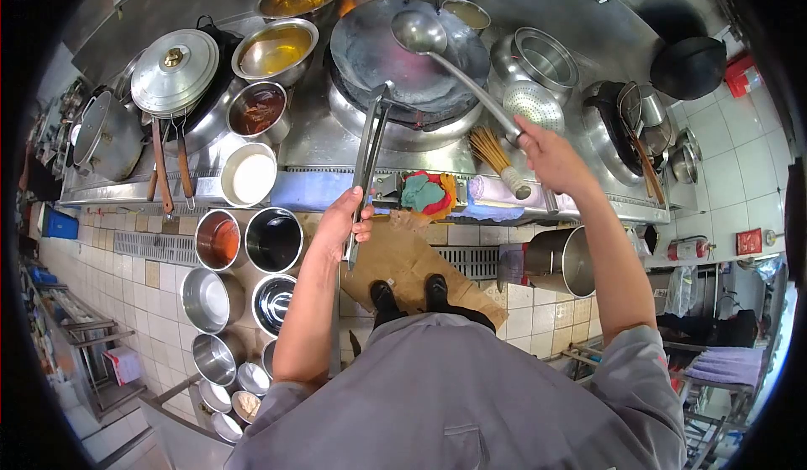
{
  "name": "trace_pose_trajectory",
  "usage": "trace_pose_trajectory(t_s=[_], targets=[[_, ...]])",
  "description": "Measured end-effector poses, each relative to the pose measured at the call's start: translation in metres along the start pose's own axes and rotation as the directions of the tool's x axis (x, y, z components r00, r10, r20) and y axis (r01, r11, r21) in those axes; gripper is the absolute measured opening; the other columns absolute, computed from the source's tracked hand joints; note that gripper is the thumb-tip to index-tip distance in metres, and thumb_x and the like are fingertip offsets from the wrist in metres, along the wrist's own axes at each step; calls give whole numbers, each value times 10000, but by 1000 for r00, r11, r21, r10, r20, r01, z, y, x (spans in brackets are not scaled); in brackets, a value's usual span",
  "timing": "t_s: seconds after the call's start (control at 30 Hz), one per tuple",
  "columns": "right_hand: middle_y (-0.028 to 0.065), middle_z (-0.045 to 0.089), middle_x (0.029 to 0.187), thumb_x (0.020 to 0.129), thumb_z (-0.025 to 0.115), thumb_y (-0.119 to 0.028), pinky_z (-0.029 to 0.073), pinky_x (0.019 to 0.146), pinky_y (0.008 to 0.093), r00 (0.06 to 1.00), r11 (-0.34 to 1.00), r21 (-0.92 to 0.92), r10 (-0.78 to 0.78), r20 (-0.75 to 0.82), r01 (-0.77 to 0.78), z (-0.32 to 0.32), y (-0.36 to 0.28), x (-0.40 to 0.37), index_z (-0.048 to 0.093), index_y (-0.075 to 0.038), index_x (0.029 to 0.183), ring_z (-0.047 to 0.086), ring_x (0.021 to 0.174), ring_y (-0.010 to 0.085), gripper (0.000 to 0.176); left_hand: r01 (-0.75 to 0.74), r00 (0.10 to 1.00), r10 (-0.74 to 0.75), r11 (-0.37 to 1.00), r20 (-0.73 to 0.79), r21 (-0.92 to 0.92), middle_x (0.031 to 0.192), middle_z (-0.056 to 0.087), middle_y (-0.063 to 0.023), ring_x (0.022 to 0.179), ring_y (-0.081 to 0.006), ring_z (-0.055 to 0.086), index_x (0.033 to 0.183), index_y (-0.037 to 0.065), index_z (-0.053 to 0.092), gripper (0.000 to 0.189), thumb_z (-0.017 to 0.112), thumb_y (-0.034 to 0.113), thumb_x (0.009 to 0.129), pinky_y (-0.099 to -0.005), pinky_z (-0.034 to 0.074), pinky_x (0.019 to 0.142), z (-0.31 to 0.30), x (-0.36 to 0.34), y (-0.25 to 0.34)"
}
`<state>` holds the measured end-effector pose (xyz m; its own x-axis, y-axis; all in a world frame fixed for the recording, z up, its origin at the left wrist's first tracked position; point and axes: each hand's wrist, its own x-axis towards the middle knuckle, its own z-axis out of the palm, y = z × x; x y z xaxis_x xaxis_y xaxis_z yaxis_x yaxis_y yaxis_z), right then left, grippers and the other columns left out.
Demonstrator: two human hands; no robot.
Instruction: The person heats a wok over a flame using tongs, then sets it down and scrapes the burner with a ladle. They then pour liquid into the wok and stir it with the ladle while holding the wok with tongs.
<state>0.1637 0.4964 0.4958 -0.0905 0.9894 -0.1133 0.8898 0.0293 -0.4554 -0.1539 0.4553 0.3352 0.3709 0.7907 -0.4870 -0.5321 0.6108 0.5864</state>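
My left hand (pixel 346 218) is closed round a pair of metal tongs (pixel 370 155), whose tips point up toward the near edge of the wok. In my right hand (pixel 551 155) is the long handle of a ladle (pixel 419 31). The ladle's bowl hangs over the far part of the large dark wok (pixel 361 45), which sits on a round metal burner; a reddish glow shows in its middle. Between my hands a bamboo brush (pixel 498 161) and crumpled coloured cloths (pixel 424 192) lie at the stove's front edge.
Left of the wok stand bowls of yellow oil (pixel 277 50), a pot of dark red sauce (pixel 257 112) and a lidded pan (pixel 175 73). A perforated strainer (pixel 534 107) lies to the right. Several metal pots, including an orange-filled one (pixel 220 239), stand low at left. Cardboard (pixel 378 260) covers the floor underfoot.
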Motion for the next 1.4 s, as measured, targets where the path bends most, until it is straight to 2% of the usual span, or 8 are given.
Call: trace_pose_trajectory(t_s=[0.67, 0.73, 0.87, 0.93, 1.1, 1.17, 1.27, 1.4], targets=[[174, 608, 765, 913, 449, -196, 478, 516, 382, 936, 971, -45, 236, 261, -233, -8, 9, 22, 431, -118, 1303, 603, 588, 277, 398, 19, 999, -19, 1000, -26, -3, 673, 424, -2, 434, -54, 306, 1044, 67, 508, 278, 458, 320, 939, -202, 284, 396, 2, 0, -1], [106, 558, 669, 925, 445, -209, 445, 459, 328, 890, 872, -319, -432, -147, 371, 20, 57, 33, 430, -128, 1311, 537, 504, 188, 394, 18, 1000, -18, 1000, -21, -2, 677, 427, -2, 435, -52, 306, 1045, 70, 503, 280, 455, 325, 940, -200, 285, 396, 2, 1, -2], [70, 519, 614, 926, 444, -205, 414, 409, 299, 859, 781, -415, -511, 5, 467, 46, 84, 39, 425, -128, 1317, 464, 435, 130, 399, 16, 1000, -16, 1000, -5, -13, 678, 429, -1, 437, -51, 307, 1052, 72, 498, 283, 456, 328, 939, -198, 287, 398, 1, 4, -1], [69, 525, 626, 928, 430, -203, 395, 393, 286, 876, 932, 88, 295, 381, -352, -3, 17, 31, 395, -145, 1339, 466, 416, 126, 416, 17, 1000, -17, 999, -4, -29, 678, 430, 0, 441, -51, 311, 1055, 71, 499, 286, 459, 329, 937, -199, 289, 400, 1, 5, -2], [52, 494, 579, 935, 420, -227, 391, 373, 314, 966, 984, -86, 172, 195, -158, 13, 31, 27, 379, -148, 1348, 447, 408, 144, 423, 17, 1000, -17, 999, -5, -30, 677, 431, 2, 446, -53, 322, 1060, 67, 498, 296, 461, 333, 935, -201, 293, 402, 0, 4, -2], [44, 471, 568, 939, 416, -234, 366, 355, 315, 965, 899, -369, -177, 193, 238, 42, 79, 39, 374, -156, 1352, 434, 399, 142, 422, 8, 1000, -8, 1000, 6, -24, 677, 432, 3, 447, -53, 325, 1061, 64, 499, 302, 463, 337, 934, -202, 294, 402, 2, 5, -1], [97, 523, 607, 939, 405, -223, 389, 368, 351, 883, 951, -171, 303, 359, -256, -28, 2, 40, 362, -154, 1355, 479, 404, 181, 424, 15, 999, -15, 1000, -32, -9, 676, 434, 3, 448, -55, 330, 1055, 62, 501, 305, 477, 339, 928, -201, 296, 403, 7, 4, 3], [48, 472, 571, 944, 393, -231, 387, 368, 321, 948, 969, -214, 178, 263, -123, -28, -3, 27, 371, -185, 1356, 436, 392, 147, 415, 12, 999, -13, 999, -30, -34, 679, 435, 2, 449, -55, 332, 1056, 61, 501, 309, 493, 339, 921, -202, 295, 401, 7, 6, 3]])
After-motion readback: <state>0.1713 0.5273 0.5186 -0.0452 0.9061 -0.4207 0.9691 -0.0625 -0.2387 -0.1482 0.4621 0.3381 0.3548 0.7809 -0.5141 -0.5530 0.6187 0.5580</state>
